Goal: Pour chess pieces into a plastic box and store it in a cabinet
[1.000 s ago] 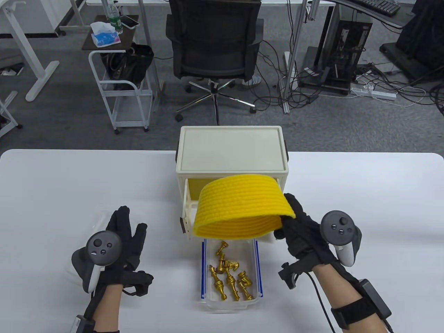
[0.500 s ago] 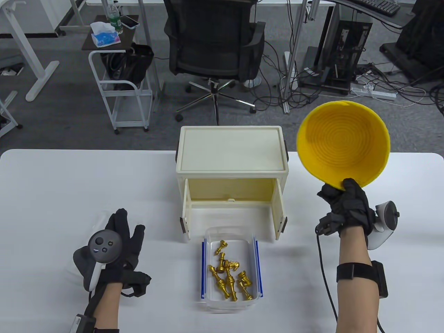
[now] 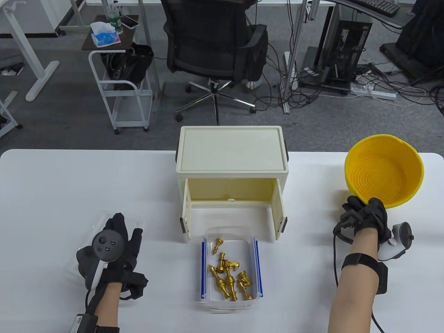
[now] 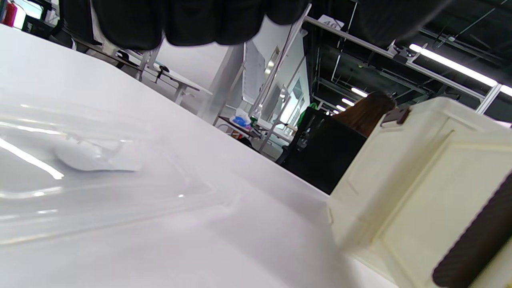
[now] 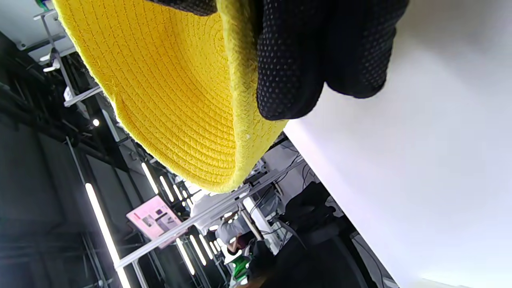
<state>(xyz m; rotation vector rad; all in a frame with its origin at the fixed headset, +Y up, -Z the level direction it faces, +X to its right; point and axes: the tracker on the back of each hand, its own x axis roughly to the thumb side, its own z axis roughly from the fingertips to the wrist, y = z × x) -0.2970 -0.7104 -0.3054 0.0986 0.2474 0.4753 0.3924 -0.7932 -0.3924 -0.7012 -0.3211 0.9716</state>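
Note:
A clear plastic box (image 3: 256, 263) with blue clips holds several gold chess pieces (image 3: 229, 275), just in front of the cream cabinet (image 3: 231, 150), whose two doors stand open. My right hand (image 3: 366, 215) grips the near rim of an empty yellow woven basket (image 3: 385, 171) at the table's far right; the basket also fills the right wrist view (image 5: 180, 96). My left hand (image 3: 121, 242) rests flat, fingers spread, on a clear lid (image 4: 88, 168) at the front left.
The white table (image 3: 69, 187) ends at its far edge just behind the cabinet. An office chair (image 3: 215, 38), a rolling cart (image 3: 121, 86) and cables stand on the floor beyond.
My right hand swung the basket from over the box, upturned it, and brought it down at the far right of the table. One chess piece in the box shifted. My left hand barely moved.

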